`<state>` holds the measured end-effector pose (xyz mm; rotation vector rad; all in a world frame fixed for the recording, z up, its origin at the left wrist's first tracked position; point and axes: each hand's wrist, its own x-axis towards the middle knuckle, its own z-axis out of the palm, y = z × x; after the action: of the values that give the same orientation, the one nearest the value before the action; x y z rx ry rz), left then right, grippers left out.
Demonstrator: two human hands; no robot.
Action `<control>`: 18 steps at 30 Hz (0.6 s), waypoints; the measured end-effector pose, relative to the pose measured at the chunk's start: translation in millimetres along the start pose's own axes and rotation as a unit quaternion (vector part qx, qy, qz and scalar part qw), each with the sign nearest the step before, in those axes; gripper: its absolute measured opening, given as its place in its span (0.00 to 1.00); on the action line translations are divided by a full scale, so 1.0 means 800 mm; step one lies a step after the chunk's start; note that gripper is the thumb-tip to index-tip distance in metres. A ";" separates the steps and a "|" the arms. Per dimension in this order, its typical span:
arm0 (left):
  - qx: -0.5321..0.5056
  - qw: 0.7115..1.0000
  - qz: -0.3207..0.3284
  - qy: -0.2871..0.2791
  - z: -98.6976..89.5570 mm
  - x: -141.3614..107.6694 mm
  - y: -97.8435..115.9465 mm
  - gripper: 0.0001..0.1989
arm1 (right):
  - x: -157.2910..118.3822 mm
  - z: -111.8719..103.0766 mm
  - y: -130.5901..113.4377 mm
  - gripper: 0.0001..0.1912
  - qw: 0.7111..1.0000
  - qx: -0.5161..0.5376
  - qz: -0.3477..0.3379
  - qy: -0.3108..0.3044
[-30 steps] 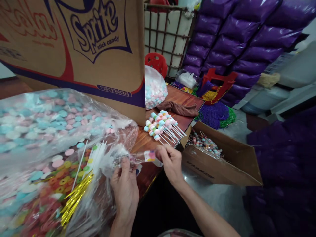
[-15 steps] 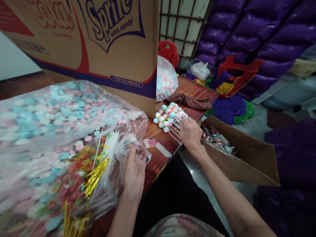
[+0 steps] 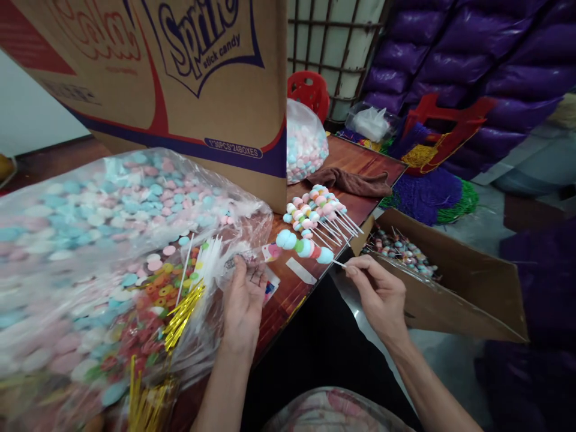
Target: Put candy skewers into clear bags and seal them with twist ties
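My right hand [image 3: 380, 294] pinches the bare stick end of a candy skewer [image 3: 305, 245], thumb and fingertips clamped on it, holding it level above the table's front edge. My left hand [image 3: 245, 300] grips a small clear wrapper [image 3: 252, 258] at that same edge, fingers closed on the plastic. A pile of finished skewers [image 3: 317, 210] lies near the table's right edge, beside an open cardboard box [image 3: 450, 288].

Candy packing workshop, stick-candy carton [image 3: 180, 90], bulk sweet bags [image 3: 90, 240], purple sacks [image 3: 450, 48]
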<state>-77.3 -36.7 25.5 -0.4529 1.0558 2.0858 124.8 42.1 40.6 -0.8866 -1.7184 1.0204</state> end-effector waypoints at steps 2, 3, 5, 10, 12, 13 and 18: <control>0.001 1.000 0.001 -0.002 0.000 -0.001 0.000 0.09 | -0.003 -0.004 0.004 0.08 1.000 0.000 -0.005 0.001; -0.001 1.000 0.001 -0.004 0.000 -0.001 0.001 0.09 | -0.004 -0.006 0.007 0.08 1.000 -0.002 -0.007 0.002; -0.004 1.000 0.005 -0.004 0.001 -0.002 0.001 0.09 | -0.006 -0.010 0.012 0.07 1.000 -0.012 -0.016 0.004; -0.008 1.000 0.024 -0.013 0.000 -0.001 -0.002 0.10 | -0.008 -0.019 0.019 0.07 0.993 -0.079 -0.087 -0.006; -0.010 0.999 0.033 -0.023 -0.001 -0.001 -0.003 0.12 | -0.007 -0.022 0.019 0.07 0.987 -0.106 -0.120 -0.010; -0.009 0.999 0.040 -0.028 -0.002 0.000 -0.004 0.13 | -0.006 -0.023 0.019 0.07 0.984 -0.115 -0.133 -0.013; 0.031 0.991 0.120 -0.052 -0.005 0.000 -0.006 0.17 | -0.003 -0.031 0.015 0.07 0.975 -0.133 -0.172 -0.050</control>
<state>-74.0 -38.2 20.5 -0.1920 1.1567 2.2522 150.0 50.7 34.6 -0.6758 -2.0407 0.6215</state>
